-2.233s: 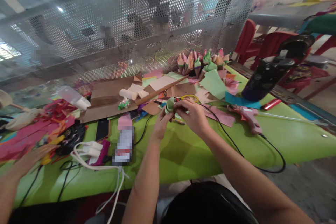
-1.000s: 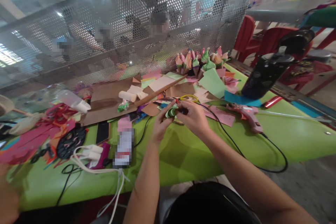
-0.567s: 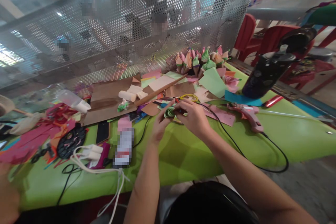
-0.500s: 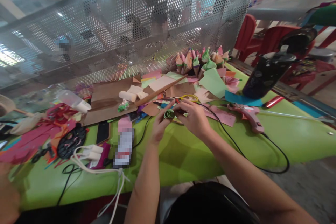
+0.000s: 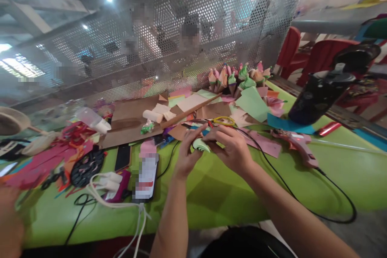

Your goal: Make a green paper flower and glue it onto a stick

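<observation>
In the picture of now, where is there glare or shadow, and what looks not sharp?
Head view: ceiling lights glare at upper left; a soft shadow falls on the green table below the hands; the other person's arm at the left edge is blurred; pixel blocks hide most of the phone screen.

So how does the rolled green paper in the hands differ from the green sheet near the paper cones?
The rolled paper is curled into a coil; the sheet is spread open. The rolled paper is in the left hand, the right hand at its edge; the sheet lies among loose papers. Both are pale green.
</observation>
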`<action>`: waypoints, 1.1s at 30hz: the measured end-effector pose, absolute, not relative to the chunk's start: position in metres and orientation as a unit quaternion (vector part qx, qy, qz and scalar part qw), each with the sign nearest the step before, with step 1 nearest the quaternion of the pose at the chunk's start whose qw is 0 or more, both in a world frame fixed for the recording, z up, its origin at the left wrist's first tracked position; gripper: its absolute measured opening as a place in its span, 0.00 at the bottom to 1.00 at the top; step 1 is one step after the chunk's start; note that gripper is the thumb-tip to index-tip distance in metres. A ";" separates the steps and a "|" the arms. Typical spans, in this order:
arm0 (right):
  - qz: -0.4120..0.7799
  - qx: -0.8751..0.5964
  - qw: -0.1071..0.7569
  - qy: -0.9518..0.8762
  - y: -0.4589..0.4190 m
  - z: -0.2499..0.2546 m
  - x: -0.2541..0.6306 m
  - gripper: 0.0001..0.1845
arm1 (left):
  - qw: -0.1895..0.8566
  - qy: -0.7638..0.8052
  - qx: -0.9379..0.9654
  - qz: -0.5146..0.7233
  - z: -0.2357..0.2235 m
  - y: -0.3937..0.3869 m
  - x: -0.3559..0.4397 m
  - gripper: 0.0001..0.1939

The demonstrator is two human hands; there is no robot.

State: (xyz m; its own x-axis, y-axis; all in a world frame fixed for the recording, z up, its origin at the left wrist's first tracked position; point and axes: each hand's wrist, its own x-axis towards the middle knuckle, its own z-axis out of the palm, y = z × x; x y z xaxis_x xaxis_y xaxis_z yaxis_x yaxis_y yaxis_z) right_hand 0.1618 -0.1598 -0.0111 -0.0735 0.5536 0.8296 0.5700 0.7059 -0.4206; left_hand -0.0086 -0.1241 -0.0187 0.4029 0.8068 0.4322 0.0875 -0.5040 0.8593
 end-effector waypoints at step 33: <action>0.111 -0.540 0.437 -0.711 -0.155 -0.014 0.168 0.07 | 0.506 0.340 0.704 0.365 -0.018 -0.126 -0.007 0.38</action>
